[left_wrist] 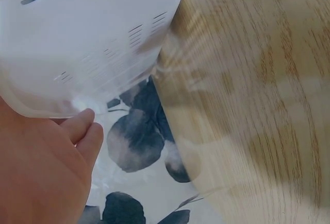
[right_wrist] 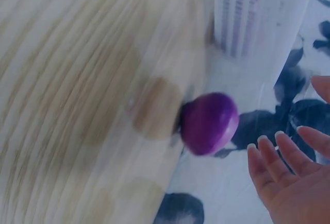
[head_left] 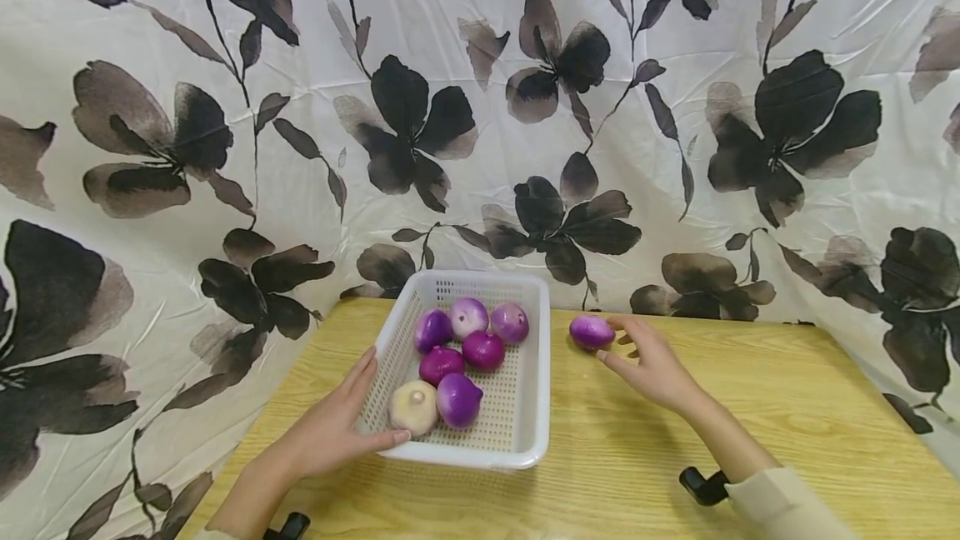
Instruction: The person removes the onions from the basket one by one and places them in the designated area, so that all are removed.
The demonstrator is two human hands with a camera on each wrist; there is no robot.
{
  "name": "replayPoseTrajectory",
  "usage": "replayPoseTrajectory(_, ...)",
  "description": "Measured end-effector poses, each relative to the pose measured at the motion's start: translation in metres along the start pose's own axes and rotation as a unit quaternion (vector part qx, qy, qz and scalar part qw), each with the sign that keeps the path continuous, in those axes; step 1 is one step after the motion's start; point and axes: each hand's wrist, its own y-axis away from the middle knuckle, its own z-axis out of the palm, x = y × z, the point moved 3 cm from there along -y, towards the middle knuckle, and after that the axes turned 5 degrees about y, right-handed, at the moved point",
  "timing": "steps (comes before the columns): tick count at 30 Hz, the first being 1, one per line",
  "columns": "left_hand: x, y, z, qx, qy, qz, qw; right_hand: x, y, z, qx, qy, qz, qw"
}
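A white plastic basket [head_left: 542, 373] with perforated walls stands on the table. In it lie several purple onions [head_left: 459, 401] and a pale, cream-coloured bulb [head_left: 413, 407]. My left hand [head_left: 330, 423] holds the basket's near left corner, thumb along the front rim and fingers against the left side. In the left wrist view, fingertips [left_wrist: 82, 123] bend in at the rim. Right of the basket a single purple onion [head_left: 591, 331] rests on the wood. Beside it is my right hand [head_left: 648, 363], fingers spread; the right wrist view shows a gap between fingers and onion [right_wrist: 210, 123].
The wood-grain table [head_left: 637, 457] ends at the back against a white curtain [head_left: 480, 148] with dark flowers, which also hangs at both sides. Black straps or mounts [head_left: 703, 486] sit by both wrists.
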Motion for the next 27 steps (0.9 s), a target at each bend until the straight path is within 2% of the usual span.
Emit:
replayPoseTrajectory(5, 0.000, 0.000, 0.000, 0.001, -0.002, 0.000, 1.0000, -0.014, 0.000, 0.007, -0.004, -0.009, -0.030, 0.9995)
replayPoseTrajectory(13, 0.000, 0.000, 0.000, -0.001, -0.003, -0.004, 1.0000, -0.040, -0.002, 0.018, -0.012, -0.064, -0.095, 0.9933)
replayPoseTrajectory(24, 0.001, 0.000, 0.000, 0.000, -0.002, -0.002, 1.0000, -0.069, -0.005, 0.031, -0.048, -0.096, -0.124, 0.9865)
replayPoseTrajectory(27, 0.001, 0.000, 0.000, 0.000, -0.001, -0.003, 1.0000, -0.075, -0.007, 0.034, -0.057, -0.090, -0.133, 0.9854)
